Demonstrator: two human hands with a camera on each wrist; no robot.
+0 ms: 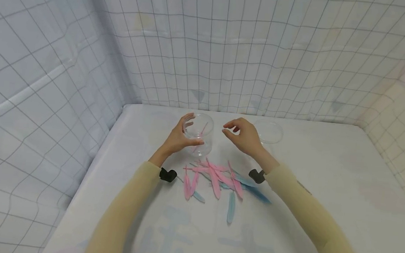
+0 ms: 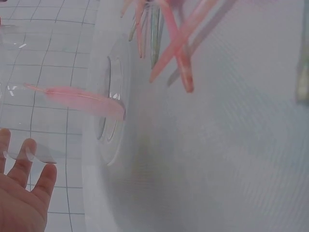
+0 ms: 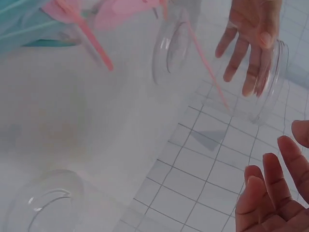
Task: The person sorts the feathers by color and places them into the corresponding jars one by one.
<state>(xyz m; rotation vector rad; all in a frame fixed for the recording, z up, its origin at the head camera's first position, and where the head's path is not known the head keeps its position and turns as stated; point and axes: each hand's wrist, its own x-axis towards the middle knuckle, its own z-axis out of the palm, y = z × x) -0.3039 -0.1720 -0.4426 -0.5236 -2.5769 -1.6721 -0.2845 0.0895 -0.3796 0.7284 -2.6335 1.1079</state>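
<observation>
My left hand (image 1: 179, 135) grips a clear plastic jar (image 1: 207, 145) around its side, thumb in front and fingers behind. The jar stands upright with its mouth uncovered, and a pink feather (image 2: 82, 100) leans inside it. To the right of the jar, my right hand (image 1: 245, 137) hangs in the air with loosely bent fingers and nothing between them. Nearer to me, below both hands, pink feathers (image 1: 214, 184) and blue feathers (image 1: 231, 207) lie in a loose, overlapping pile on the white table.
Behind my right hand stands another clear round container (image 1: 277, 134), partly hidden by the wrist. The white tabletop (image 1: 328, 173) meets grid-patterned curtains (image 1: 236, 65) at the back and both sides. Black wrist cameras (image 1: 167, 175) sit close to the feather pile.
</observation>
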